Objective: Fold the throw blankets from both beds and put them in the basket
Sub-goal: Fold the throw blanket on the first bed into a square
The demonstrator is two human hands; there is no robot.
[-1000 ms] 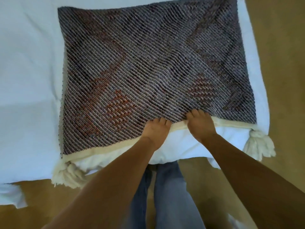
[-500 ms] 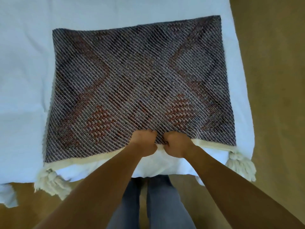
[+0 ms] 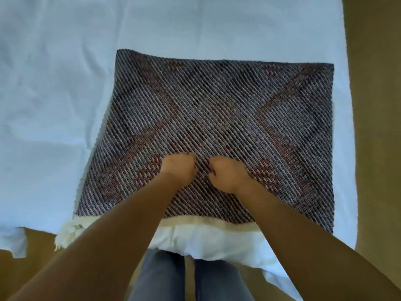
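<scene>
Bedroom, white-sheeted bed [image 3: 65,88], woven throw blanket [image 3: 217,109], tan floor [image 3: 377,127] beside it

We see one throw blanket [image 3: 217,105]: dark grey-purple twill weave, rust-red diamond pattern, folded to a rectangle. It lies flat on the white bed [image 3: 65,83], close to the bed's near and right edges. The cream border strip [image 3: 195,221] runs along its near edge, with a cream tassel [image 3: 67,233] hanging at the near-left corner. Left hand [image 3: 179,168] and right hand [image 3: 227,175] sit fisted side by side on the weave, grip mid-blanket.
</scene>
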